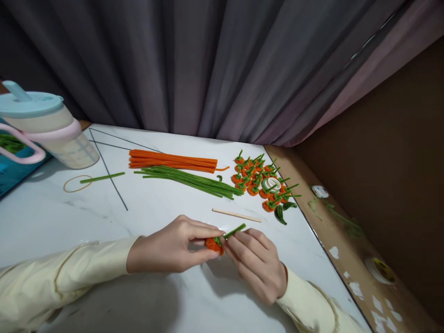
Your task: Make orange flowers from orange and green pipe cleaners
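A small orange pipe-cleaner flower (214, 244) with a green stem (234, 230) sits between two hands just above the counter (166, 203), near its front edge and a little right of the middle. The left hand (169, 247) pinches the orange part between thumb and fingertips, fingers closed on it. The right hand (256, 263) meets it from the other side, fingertips closed on the base of the stem; most of the orange part is hidden behind the fingers, so its shape is hard to make out. Both cream sleeves are cut off by the bottom edge of the picture.

Just beyond the hands lies a thin wooden stick (237, 215). Toward the right edge of the counter sits a heap of finished orange flowers (258, 180) with green stems, a white ring (273, 185) resting on them and two dark green leaves (282, 210) beside them. Further back, mid-counter, lie a bundle of green pipe cleaners (189, 180) and, behind it, a bundle of orange pipe cleaners (173, 160). To the left are a single green pipe cleaner (102, 177) and a rubber band (77, 183) touching it. At the back left corner stands a cup with a blue lid (45, 127), partly cut off. Grey curtains (208, 64) hang behind. Right of the counter runs a brown surface with small objects too blurred to name.
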`<control>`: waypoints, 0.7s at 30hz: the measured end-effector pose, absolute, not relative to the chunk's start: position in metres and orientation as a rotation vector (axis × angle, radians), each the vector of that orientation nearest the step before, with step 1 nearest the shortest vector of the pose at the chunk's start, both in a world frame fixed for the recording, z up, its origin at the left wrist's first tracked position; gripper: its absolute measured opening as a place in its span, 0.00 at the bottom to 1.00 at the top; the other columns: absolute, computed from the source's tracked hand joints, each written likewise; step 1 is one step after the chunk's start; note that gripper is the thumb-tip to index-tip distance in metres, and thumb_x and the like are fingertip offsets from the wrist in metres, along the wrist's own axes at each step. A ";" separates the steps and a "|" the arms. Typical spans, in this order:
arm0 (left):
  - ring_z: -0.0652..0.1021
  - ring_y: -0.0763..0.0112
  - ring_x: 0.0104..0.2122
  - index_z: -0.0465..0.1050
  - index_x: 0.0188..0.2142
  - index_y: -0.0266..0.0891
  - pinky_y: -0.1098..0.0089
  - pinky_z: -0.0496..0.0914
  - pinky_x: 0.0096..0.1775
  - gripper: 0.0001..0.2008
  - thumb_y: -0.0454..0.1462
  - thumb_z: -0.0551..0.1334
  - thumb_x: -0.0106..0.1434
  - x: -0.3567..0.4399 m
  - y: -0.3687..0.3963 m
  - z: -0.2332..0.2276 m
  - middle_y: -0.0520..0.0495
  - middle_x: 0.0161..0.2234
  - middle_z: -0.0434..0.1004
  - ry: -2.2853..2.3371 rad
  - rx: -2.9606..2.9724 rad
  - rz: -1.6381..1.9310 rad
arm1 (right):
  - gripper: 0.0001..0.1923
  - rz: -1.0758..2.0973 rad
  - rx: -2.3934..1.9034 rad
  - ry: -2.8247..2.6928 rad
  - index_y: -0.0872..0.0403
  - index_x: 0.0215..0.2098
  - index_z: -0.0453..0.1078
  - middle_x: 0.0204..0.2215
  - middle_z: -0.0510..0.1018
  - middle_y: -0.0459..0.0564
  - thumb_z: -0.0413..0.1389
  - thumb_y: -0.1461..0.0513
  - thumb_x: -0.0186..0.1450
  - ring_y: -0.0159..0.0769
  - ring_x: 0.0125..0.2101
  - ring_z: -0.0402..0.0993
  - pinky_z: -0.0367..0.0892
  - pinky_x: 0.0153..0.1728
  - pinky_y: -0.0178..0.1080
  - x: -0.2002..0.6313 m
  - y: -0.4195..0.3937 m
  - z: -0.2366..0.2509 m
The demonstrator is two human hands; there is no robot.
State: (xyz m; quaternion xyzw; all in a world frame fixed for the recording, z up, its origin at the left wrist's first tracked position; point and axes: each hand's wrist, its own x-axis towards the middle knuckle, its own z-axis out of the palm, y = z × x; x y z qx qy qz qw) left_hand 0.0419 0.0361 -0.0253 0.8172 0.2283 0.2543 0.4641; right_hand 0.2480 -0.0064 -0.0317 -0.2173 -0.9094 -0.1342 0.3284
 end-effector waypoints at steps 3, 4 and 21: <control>0.79 0.66 0.38 0.77 0.45 0.34 0.73 0.74 0.42 0.14 0.31 0.61 0.58 0.043 0.035 -0.025 0.43 0.40 0.80 0.585 1.894 0.589 | 0.18 -0.312 -0.573 -2.393 0.66 0.35 0.73 0.34 0.78 0.59 0.41 0.72 0.66 0.41 0.39 0.73 0.68 0.34 0.42 0.246 -0.011 -0.037; 0.79 0.65 0.38 0.76 0.45 0.34 0.73 0.74 0.41 0.15 0.31 0.61 0.58 0.042 0.035 -0.025 0.43 0.40 0.80 0.592 1.838 0.548 | 0.18 -0.307 -0.565 -2.403 0.66 0.34 0.73 0.34 0.78 0.59 0.41 0.72 0.65 0.41 0.39 0.73 0.68 0.34 0.42 0.245 -0.012 -0.039; 0.79 0.60 0.42 0.73 0.45 0.31 0.63 0.74 0.45 0.20 0.38 0.67 0.54 0.041 0.046 -0.081 0.40 0.40 0.80 0.703 1.176 0.449 | 0.09 0.457 -1.040 -2.011 0.57 0.40 0.66 0.31 0.73 0.54 0.46 0.68 0.66 0.36 0.32 0.69 0.68 0.31 0.38 0.240 -0.012 -0.074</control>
